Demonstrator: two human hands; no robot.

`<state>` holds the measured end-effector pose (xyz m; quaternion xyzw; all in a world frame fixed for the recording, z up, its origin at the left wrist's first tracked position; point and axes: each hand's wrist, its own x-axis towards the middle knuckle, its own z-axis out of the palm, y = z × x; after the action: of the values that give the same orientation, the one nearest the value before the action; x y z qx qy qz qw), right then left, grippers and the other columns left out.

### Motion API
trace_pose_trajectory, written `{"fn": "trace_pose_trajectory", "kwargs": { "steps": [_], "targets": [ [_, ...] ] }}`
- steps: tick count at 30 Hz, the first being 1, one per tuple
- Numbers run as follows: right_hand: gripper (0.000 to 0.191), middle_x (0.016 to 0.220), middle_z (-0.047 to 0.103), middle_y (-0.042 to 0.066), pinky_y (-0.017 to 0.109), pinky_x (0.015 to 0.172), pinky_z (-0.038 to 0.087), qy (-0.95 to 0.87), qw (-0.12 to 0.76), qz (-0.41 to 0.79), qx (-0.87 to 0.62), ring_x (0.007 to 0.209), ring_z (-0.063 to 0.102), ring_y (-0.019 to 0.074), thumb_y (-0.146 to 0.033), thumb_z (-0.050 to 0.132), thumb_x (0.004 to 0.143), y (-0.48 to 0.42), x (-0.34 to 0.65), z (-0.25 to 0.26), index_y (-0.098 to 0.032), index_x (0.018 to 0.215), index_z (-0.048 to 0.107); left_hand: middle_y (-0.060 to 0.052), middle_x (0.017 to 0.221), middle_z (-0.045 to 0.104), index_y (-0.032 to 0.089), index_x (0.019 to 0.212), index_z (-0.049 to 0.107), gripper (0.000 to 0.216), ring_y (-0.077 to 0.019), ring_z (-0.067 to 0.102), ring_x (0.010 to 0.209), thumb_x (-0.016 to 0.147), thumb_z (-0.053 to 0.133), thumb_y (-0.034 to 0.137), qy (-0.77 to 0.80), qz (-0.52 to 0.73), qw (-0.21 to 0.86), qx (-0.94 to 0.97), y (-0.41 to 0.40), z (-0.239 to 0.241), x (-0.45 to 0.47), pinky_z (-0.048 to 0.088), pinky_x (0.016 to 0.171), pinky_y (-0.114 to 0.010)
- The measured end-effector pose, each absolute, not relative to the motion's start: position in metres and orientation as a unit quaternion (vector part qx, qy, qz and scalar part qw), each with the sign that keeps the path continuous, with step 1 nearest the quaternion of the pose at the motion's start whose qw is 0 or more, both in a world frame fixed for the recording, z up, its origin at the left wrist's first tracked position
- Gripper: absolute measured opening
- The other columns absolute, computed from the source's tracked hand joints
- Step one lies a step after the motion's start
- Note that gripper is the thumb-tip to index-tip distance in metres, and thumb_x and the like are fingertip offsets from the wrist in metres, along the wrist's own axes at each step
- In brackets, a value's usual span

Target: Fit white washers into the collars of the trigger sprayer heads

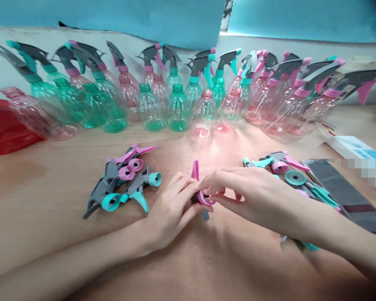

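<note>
Low over the front of the table, my left hand [171, 207] is closed around a trigger spray head with a pink collar [208, 200] and a pink trigger [195, 169]. The collar's opening faces up toward me, and a grey end shows below the fingers. From the right, my right hand [250, 192] reaches in with thumb and fingers pinched at the collar's opening. Its fingertips touch the collar; anything small between them is hidden. Loose spray heads [139, 186] in grey, pink and teal lie to the left, and more spray heads [296, 177] lie partly behind my right forearm.
Several clear green bottles [178, 110] and pink bottles [203, 115] stand in rows along the back, many with spray heads on. A red bag [12, 127] lies far left. A dark flat phone-like slab [347, 194] and a white-and-blue box [359, 148] lie right.
</note>
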<state>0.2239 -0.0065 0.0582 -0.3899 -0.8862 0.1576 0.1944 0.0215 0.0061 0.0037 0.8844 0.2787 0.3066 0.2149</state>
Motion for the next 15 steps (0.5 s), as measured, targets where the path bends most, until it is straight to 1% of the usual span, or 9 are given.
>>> {"fn": "trace_pose_trajectory", "kwargs": {
  "steps": [2, 4, 6, 8, 10, 12, 15],
  "targets": [
    [0.013, 0.080, 0.067, -0.004, 0.021, 0.057, 0.038, -0.889, 0.180, 0.163, -0.387, 0.066, 0.058, 0.0096, -0.013, 0.053, 0.087, -0.006, 0.224, 0.057, -0.023, 0.094, 0.059, -0.005, 0.093, 0.057, 0.016, 0.101, 0.056, 0.011, -0.0196, 0.047, 0.089, 0.092, 0.054, 0.022, 0.286, 0.292, 0.224, 0.885, 0.003, 0.005, 0.020, 0.044, 0.079, -0.032],
    [0.010, 0.081, 0.067, -0.002, 0.022, 0.057, 0.039, -0.899, 0.173, 0.141, -0.377, 0.067, 0.059, 0.0111, -0.015, 0.052, 0.088, -0.006, 0.223, 0.055, -0.022, 0.090, 0.059, -0.005, 0.098, 0.057, 0.017, 0.108, 0.055, 0.017, -0.0202, 0.047, 0.093, 0.092, 0.053, 0.020, 0.300, 0.277, 0.225, 0.885, -0.002, 0.006, 0.018, 0.044, 0.082, -0.033],
    [0.010, 0.080, 0.066, 0.000, 0.024, 0.059, 0.041, -0.912, 0.176, 0.103, -0.356, 0.070, 0.060, 0.0138, -0.016, 0.050, 0.089, -0.009, 0.219, 0.053, -0.019, 0.084, 0.059, -0.006, 0.102, 0.057, 0.017, 0.116, 0.052, 0.025, -0.0202, 0.046, 0.096, 0.091, 0.054, 0.017, 0.314, 0.269, 0.214, 0.885, -0.007, 0.008, 0.013, 0.044, 0.084, -0.033],
    [0.010, 0.084, 0.067, 0.002, 0.025, 0.064, 0.043, -0.919, 0.186, 0.093, -0.334, 0.077, 0.063, 0.0153, -0.017, 0.049, 0.090, -0.015, 0.213, 0.054, -0.019, 0.088, 0.059, -0.006, 0.104, 0.058, 0.017, 0.121, 0.050, 0.031, -0.0203, 0.046, 0.097, 0.090, 0.054, 0.015, 0.319, 0.263, 0.193, 0.890, -0.012, 0.012, 0.005, 0.044, 0.085, -0.033],
    [0.011, 0.092, 0.069, 0.002, 0.025, 0.069, 0.046, -0.915, 0.209, 0.108, -0.326, 0.084, 0.064, 0.0143, -0.021, 0.052, 0.091, -0.021, 0.210, 0.058, -0.020, 0.099, 0.059, -0.007, 0.106, 0.059, 0.017, 0.124, 0.050, 0.033, -0.0207, 0.047, 0.098, 0.091, 0.052, 0.014, 0.315, 0.263, 0.150, 0.899, -0.013, 0.020, -0.005, 0.044, 0.085, -0.034],
    [0.016, 0.099, 0.070, -0.001, 0.023, 0.072, 0.048, -0.909, 0.237, 0.116, -0.322, 0.087, 0.065, 0.0124, -0.022, 0.054, 0.090, -0.026, 0.209, 0.065, -0.022, 0.106, 0.058, -0.008, 0.107, 0.060, 0.016, 0.125, 0.050, 0.033, -0.0214, 0.048, 0.097, 0.092, 0.050, 0.017, 0.321, 0.272, 0.081, 0.903, -0.009, 0.031, -0.018, 0.045, 0.086, -0.036],
    [0.016, 0.097, 0.072, -0.002, 0.022, 0.067, 0.050, -0.894, 0.270, 0.100, -0.344, 0.078, 0.066, 0.0108, -0.020, 0.058, 0.087, -0.028, 0.213, 0.074, -0.024, 0.102, 0.061, -0.008, 0.110, 0.061, 0.017, 0.123, 0.053, 0.033, -0.0231, 0.050, 0.098, 0.091, 0.052, 0.026, 0.366, 0.260, -0.023, 0.893, 0.011, 0.048, -0.038, 0.043, 0.088, -0.040]
  ]
}}
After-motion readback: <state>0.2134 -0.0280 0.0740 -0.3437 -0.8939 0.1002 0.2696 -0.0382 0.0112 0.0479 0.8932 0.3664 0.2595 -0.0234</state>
